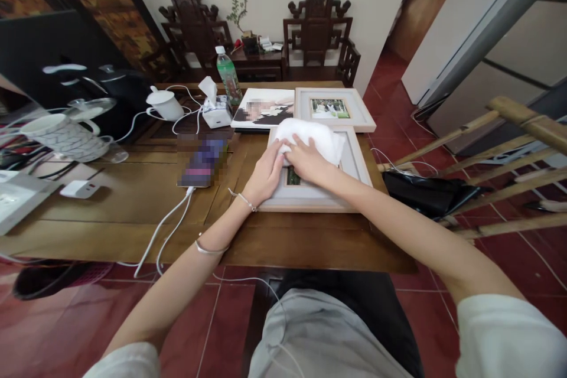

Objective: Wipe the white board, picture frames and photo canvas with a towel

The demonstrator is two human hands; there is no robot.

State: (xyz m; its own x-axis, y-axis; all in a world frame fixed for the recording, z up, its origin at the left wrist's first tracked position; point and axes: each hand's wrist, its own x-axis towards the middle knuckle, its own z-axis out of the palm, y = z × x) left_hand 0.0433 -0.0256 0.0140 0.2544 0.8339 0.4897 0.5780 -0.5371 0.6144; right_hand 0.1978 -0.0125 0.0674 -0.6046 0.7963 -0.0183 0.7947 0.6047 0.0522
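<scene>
A thick, folded white cloth [305, 130] lies bunched on a picture frame [358, 159] with a pale wooden edge and a light mat. My right hand [310, 159] presses into the cloth from the near side, its fingers dug into the folds. At the cloth's left edge, my left hand [267, 172] holds it, with its palm over the left side of the frame. Part of a small dark picture [295, 177] shows beneath my hands; the cloth hides the rest.
Behind lie a second framed photo [330, 109] and a photo panel [266, 107]. Left on the wooden table [133, 201] are a charging phone [201, 163], tissue box [217, 112], green-labelled bottle [228, 75], lidded cup [165, 104], mug [64, 136] and cables. A bamboo rack [527, 124] stands right.
</scene>
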